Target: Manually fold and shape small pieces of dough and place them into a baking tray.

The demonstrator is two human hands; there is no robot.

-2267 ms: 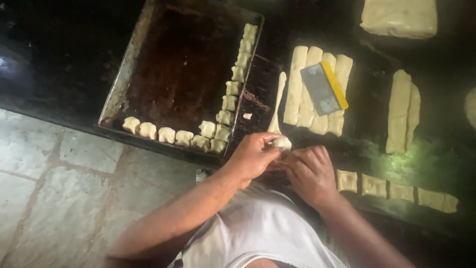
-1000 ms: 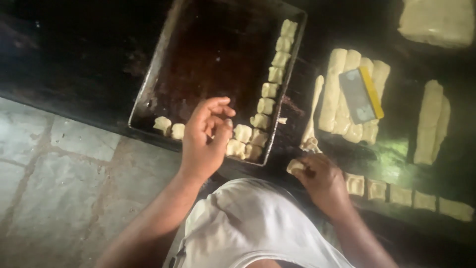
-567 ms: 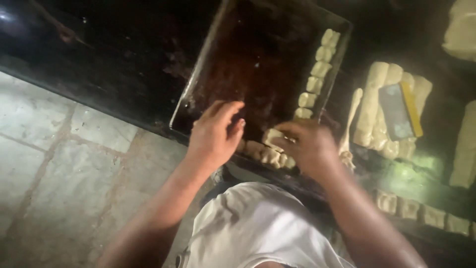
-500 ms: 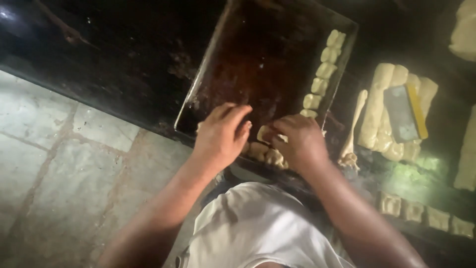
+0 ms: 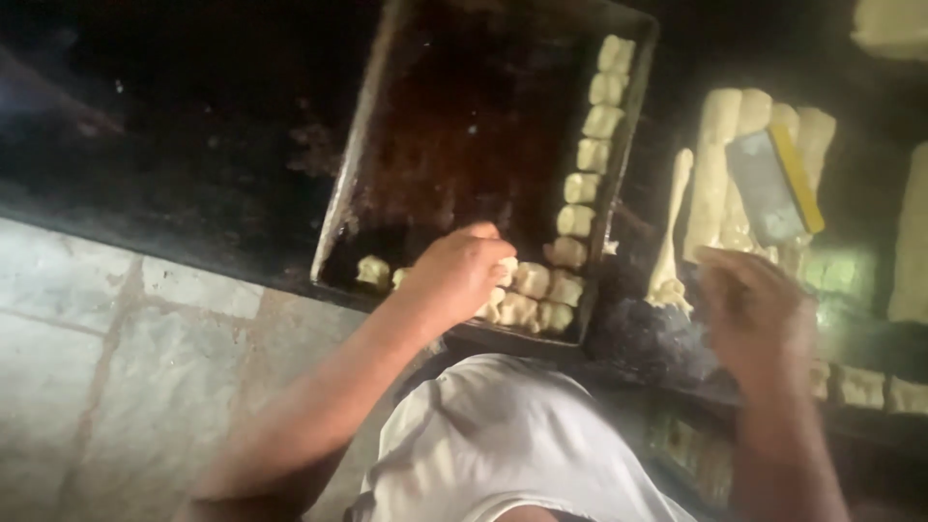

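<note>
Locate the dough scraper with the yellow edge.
In the head view, the dough scraper lies upper right on the dough strips, right of the baking tray, beyond the right hand.

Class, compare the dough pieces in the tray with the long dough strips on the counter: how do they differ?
The dough pieces are short chunks; the dough strips are long and uncut. The pieces line the tray edges in single rows; the strips lie side by side under a scraper. Both are pale raw dough.
</note>
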